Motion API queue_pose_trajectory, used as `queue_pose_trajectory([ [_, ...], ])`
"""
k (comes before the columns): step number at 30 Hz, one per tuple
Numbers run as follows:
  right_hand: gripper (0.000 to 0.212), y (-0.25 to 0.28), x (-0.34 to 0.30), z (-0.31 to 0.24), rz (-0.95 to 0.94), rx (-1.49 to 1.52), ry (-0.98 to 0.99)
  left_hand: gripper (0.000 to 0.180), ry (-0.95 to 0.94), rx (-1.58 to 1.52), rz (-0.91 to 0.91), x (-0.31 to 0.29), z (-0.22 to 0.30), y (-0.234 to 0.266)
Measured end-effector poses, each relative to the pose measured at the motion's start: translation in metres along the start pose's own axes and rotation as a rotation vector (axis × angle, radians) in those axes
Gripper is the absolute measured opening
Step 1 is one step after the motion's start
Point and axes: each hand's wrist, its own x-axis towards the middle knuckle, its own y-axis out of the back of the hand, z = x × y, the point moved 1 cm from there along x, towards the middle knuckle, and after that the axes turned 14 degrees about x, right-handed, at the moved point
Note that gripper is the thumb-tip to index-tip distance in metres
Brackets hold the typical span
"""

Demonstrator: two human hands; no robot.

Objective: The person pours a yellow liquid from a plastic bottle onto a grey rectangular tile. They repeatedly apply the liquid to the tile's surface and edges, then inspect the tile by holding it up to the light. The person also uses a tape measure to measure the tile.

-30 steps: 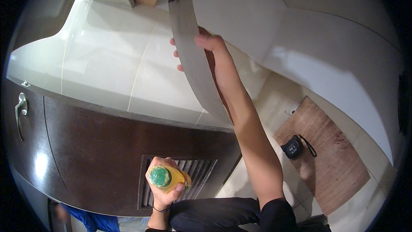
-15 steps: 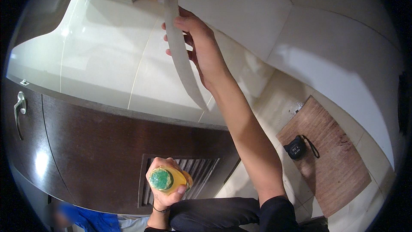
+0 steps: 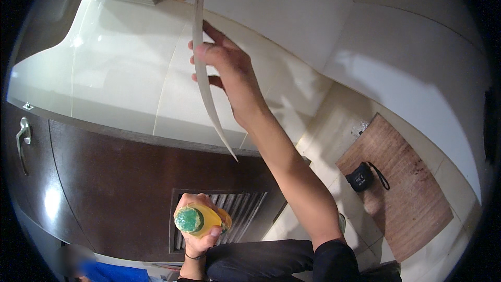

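Dark-brown louvred door (image 3: pixel 120 183) extends beyond the left hand (image 3: pixel 196 241), its fingers wrapped around a yellow, green-ended bottle (image 3: pixel 210 222). The right hand (image 3: pixel 228 62) pinches a thin, pale, elongated panel (image 3: pixel 206 99) between thumb and fingertips, presumably for balance.

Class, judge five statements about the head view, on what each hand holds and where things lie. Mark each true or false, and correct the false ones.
1. The left hand holds a yellow bottle with a green end. True.
2. The right hand is empty. False: it holds a long, thin, pale piece.
3. A black tape measure lies on a brown board. True.
4. Both hands grip the same thing. False: each holds a different one.
5. A metal door handle shows near the picture's left edge. True.
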Motion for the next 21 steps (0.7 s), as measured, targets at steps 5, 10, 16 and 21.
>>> queue_pose_trajectory([
  [5,0.079,0.003,0.011,-0.010,-0.028,0.011,0.104,0.050,-0.002,0.013,-0.024,0.000,-0.001,0.002],
  [10,0.078,-0.007,0.014,-0.017,-0.058,0.005,0.117,0.049,0.004,0.010,-0.036,0.001,-0.001,0.001],
  [16,0.074,-0.015,-0.001,-0.010,-0.059,-0.048,0.041,0.049,0.007,0.014,-0.042,0.000,-0.002,0.000],
  [21,0.070,0.011,-0.008,-0.009,0.050,-0.003,-0.074,0.050,0.008,0.051,-0.028,-0.002,-0.002,0.002],
])
